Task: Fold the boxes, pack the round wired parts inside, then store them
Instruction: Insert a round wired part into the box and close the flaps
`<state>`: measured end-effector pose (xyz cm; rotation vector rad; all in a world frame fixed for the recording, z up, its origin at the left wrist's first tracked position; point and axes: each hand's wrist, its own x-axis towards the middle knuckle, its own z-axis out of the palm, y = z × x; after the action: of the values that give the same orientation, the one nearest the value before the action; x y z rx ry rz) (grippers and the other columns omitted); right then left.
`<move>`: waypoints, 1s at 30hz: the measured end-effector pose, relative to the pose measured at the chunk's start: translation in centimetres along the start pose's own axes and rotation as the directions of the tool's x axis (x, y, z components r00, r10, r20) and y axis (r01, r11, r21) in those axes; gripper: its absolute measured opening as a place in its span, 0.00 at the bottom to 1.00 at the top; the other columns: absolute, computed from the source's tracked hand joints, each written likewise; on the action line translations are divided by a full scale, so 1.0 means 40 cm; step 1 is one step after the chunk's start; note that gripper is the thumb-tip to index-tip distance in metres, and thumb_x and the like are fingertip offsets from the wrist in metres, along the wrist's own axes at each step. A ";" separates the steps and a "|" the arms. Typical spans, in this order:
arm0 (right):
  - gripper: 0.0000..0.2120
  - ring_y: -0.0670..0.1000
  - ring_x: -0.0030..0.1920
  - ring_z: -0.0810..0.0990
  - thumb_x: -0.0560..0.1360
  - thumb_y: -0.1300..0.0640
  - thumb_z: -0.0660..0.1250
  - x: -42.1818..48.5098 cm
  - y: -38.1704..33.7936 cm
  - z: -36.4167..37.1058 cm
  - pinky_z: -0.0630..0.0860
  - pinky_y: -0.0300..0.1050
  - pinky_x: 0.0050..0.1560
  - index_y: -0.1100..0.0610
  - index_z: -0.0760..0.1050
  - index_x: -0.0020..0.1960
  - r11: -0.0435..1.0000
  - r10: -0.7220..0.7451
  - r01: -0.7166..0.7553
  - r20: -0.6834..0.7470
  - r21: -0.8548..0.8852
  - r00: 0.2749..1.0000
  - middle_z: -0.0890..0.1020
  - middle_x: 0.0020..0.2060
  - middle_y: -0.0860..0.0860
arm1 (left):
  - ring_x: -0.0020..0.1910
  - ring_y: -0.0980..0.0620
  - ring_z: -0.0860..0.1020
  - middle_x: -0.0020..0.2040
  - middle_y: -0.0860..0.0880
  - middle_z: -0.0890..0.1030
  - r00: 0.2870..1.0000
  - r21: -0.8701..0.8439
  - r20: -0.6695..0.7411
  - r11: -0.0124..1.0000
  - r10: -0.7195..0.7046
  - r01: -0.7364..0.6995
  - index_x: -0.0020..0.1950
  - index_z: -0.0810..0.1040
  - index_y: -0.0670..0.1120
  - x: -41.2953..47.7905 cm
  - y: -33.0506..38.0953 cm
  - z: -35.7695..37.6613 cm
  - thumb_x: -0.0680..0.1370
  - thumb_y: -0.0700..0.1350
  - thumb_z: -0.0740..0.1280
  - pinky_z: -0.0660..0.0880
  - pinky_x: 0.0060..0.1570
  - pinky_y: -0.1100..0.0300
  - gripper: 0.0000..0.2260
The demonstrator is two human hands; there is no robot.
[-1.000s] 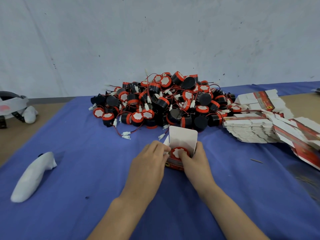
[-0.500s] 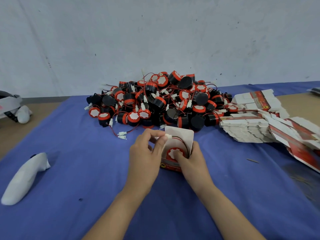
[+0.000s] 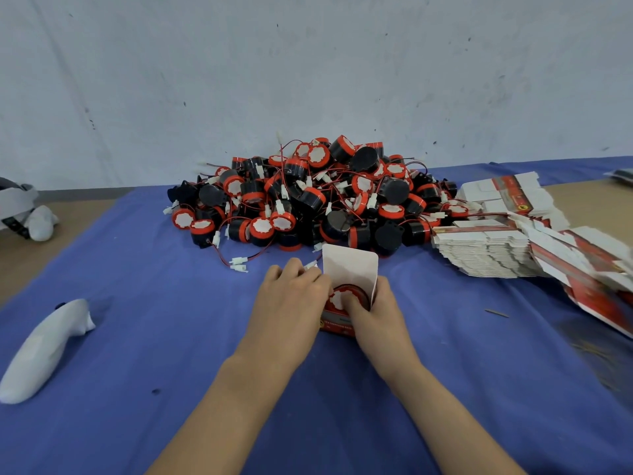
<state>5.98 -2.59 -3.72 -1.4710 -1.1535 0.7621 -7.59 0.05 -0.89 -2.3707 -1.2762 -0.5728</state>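
Snugly, right grip [image 3: 374,315] around box [image 3: 349,269]

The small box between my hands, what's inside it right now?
One round part, white face and red rim up, sits in the open box. The left hand and right hand cover the rest, so anything beneath is hidden.

Small red-and-white box [image 3: 337,324] stands upright, front and centre, white lid flap [image 3: 349,269] raised and open. One round wired part [image 3: 344,298], red rim, white face, sits inside. Behind it a heap of black-and-red parts [image 3: 308,200]; to the right, flat boxes [image 3: 489,252] stacked and spilling.
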 end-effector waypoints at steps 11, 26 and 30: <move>0.06 0.52 0.53 0.80 0.84 0.54 0.57 -0.003 -0.011 0.010 0.79 0.58 0.56 0.49 0.72 0.51 0.998 0.057 -0.054 -0.105 0.031 0.993 0.81 0.51 0.49 | 0.44 0.51 0.72 0.51 0.52 0.82 0.999 -0.145 -0.020 0.989 -0.034 0.031 0.75 0.64 0.54 -0.029 -0.008 0.037 0.81 0.41 0.63 0.66 0.45 0.59 0.23; 0.10 0.54 0.50 0.80 0.81 0.62 0.56 0.001 -0.022 0.020 0.80 0.58 0.52 0.51 0.73 0.48 0.994 0.099 -0.088 -0.201 0.062 0.975 0.81 0.48 0.50 | 0.40 0.50 0.79 0.43 0.53 0.84 0.991 -0.191 -0.112 0.977 0.074 -0.094 0.60 0.81 0.48 -0.079 0.006 0.015 0.77 0.42 0.72 0.77 0.37 0.54 0.12; 0.13 0.53 0.51 0.80 0.79 0.64 0.55 0.002 -0.023 0.023 0.79 0.58 0.55 0.51 0.76 0.50 0.994 0.107 -0.098 -0.209 0.055 0.972 0.82 0.50 0.50 | 0.30 0.52 0.75 0.34 0.54 0.80 0.994 -0.168 -0.104 0.985 0.032 -0.049 0.62 0.78 0.48 -0.068 0.024 -0.004 0.78 0.45 0.70 0.69 0.30 0.58 0.13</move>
<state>4.93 -2.23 -3.04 -1.5437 -0.9001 0.6783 -8.16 -2.42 -2.32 -2.4631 -1.1741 -0.8079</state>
